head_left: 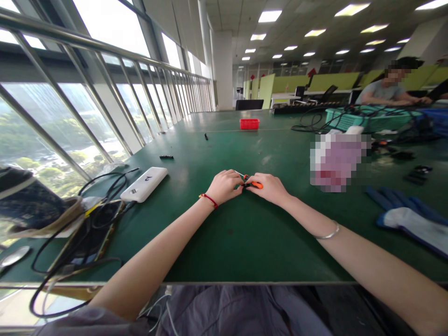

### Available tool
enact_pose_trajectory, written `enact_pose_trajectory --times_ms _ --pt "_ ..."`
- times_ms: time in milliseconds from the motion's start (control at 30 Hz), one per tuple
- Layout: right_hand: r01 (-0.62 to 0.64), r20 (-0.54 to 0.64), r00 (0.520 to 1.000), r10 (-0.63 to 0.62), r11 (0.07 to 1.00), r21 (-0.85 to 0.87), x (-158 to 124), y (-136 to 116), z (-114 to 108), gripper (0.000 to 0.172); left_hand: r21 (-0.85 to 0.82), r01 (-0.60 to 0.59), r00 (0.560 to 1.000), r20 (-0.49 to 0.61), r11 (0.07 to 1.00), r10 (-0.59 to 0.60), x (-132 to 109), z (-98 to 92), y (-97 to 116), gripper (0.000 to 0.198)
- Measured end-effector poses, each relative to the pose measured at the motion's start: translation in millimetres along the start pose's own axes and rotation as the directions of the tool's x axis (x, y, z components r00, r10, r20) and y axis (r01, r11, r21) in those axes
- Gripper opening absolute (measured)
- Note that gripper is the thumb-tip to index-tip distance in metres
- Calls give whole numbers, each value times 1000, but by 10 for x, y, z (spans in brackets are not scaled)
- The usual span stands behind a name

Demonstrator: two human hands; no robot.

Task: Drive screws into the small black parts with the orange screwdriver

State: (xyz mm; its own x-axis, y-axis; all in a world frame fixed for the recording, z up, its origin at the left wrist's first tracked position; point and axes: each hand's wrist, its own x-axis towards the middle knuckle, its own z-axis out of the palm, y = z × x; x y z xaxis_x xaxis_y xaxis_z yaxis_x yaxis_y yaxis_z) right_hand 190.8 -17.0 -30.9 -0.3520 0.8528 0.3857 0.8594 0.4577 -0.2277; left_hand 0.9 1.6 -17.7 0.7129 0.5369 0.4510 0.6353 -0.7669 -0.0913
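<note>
Green table (231,256), black-marked white device (147,184), right grip (270,187) clasping orange tool (257,185), left grip (224,187) unclear

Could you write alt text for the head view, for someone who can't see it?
A person's right hand holds what looks like an orange-handled screwdriver, close against the left hand, over a green table. A white device lies to the left, a blue-and-white glove to the right, and a small red bin stands farther back.
</note>
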Motion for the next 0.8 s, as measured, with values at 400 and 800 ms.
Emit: enact_pose_trajectory --times_ms 400,800 --pt "-63 16 998 62 997 41 -4 -26 -22 20 46 62 998 -2 997 -62 -10 25 47 13" --pt "-47 66 997 48 999 -14 -5 -50 -53 24 -212 224 975 53 951 -217 2 59 127 9"
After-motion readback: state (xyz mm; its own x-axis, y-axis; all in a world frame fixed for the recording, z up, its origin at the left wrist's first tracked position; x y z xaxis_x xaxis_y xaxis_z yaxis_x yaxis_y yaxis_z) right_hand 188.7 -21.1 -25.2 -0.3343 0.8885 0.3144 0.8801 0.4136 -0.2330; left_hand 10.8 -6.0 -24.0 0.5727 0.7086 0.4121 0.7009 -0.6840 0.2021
